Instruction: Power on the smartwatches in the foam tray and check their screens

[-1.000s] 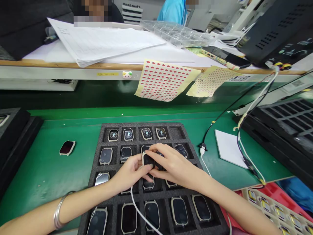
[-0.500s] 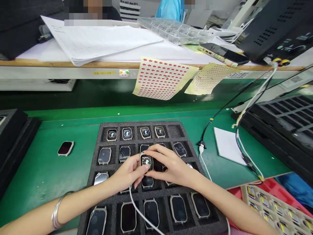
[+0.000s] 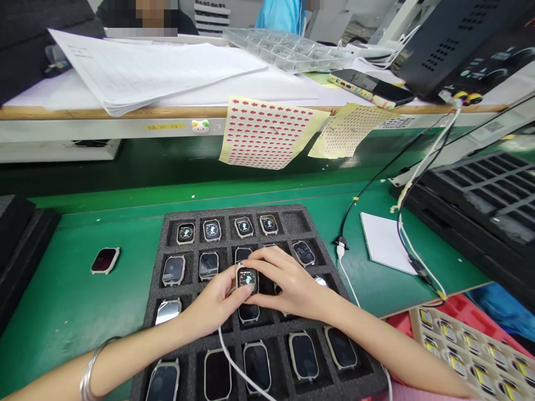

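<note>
A smartwatch case (image 3: 247,276) with a lit dial is held up over a dark foam tray (image 3: 296,221). My left hand (image 3: 217,298) grips its left side, with the thumb on the lower part of the screen. Fingers of my right hand (image 3: 290,281) close around its top and right edges. From beneath my left hand a white cable (image 3: 228,352) runs down towards me; its upper end is hidden. Several more watch cases sit in the tray's compartments. Those in the back row (image 3: 212,229) have lit dials, while most others look dark.
A single watch case (image 3: 105,260) lies on the green table to the left. At right are a white pad (image 3: 387,243), hanging cables and stacked black trays (image 3: 480,200). Sticker sheets (image 3: 270,133) hang from the shelf. A beige tray of parts (image 3: 468,340) stands lower right.
The view has shifted slightly, moving the scene a little to the left. My left thumb still rests on the screen, and both hands keep their hold on the watch.
</note>
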`<action>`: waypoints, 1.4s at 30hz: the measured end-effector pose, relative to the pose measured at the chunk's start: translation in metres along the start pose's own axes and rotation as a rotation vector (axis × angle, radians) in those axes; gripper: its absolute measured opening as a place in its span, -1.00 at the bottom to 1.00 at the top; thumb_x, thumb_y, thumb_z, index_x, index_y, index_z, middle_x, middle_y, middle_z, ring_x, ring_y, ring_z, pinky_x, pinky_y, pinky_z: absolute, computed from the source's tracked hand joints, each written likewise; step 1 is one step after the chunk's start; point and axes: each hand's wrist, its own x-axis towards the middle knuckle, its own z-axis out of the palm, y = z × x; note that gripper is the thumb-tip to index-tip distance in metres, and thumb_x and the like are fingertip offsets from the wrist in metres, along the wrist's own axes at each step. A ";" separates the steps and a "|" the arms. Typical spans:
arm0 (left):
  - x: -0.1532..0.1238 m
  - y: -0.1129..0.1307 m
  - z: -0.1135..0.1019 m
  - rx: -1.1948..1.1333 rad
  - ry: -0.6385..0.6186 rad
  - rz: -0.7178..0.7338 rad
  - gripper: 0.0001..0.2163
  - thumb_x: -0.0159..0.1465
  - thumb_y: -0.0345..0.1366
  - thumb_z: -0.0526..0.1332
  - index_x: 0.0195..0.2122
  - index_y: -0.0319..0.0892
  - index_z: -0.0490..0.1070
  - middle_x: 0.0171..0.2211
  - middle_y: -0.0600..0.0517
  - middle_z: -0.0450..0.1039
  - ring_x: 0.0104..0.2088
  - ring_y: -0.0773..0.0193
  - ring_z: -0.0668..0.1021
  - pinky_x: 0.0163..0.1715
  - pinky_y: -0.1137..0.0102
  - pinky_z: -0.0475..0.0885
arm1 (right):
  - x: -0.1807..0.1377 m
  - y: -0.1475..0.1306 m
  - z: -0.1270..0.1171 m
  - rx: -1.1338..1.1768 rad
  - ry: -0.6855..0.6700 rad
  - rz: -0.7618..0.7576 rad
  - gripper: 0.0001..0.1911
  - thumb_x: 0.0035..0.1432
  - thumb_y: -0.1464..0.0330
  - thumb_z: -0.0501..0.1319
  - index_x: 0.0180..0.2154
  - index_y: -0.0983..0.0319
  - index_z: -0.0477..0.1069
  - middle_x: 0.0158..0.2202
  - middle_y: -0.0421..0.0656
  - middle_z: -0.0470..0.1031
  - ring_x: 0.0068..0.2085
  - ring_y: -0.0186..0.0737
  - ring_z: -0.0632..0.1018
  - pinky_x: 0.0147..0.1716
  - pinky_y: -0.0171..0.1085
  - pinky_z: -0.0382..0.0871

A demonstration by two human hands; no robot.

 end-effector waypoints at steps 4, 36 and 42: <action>0.000 -0.001 0.000 0.019 -0.034 0.034 -0.70 0.30 -0.20 0.14 0.00 -0.22 0.35 -0.17 -0.02 0.44 -0.15 0.17 0.42 -0.07 0.35 0.28 | 0.000 -0.003 -0.001 -0.017 0.014 -0.019 -0.60 0.17 0.29 0.28 0.01 0.28 0.33 -0.14 0.00 0.41 -0.12 -0.08 0.43 -0.08 -0.07 0.35; -0.003 -0.009 0.001 0.009 -0.144 -0.052 -0.72 0.27 -0.17 0.20 -0.03 -0.13 0.30 -0.19 -0.01 0.40 -0.19 0.24 0.42 -0.23 0.40 0.33 | -0.042 0.048 -0.098 -0.438 -0.283 0.230 -0.72 0.20 0.35 0.23 -0.04 0.24 0.42 -0.10 -0.02 0.36 -0.12 -0.02 0.38 -0.14 -0.09 0.25; -0.007 -0.007 0.002 -0.123 -0.179 -0.092 -0.75 0.25 -0.26 0.23 -0.08 -0.15 0.28 -0.13 -0.04 0.39 -0.49 0.44 0.37 -0.57 0.52 0.30 | -0.040 0.056 -0.088 -0.469 -0.370 0.269 -0.58 0.06 0.26 0.37 -0.07 0.30 0.42 -0.18 -0.01 0.33 -0.18 -0.01 0.39 -0.24 -0.12 0.28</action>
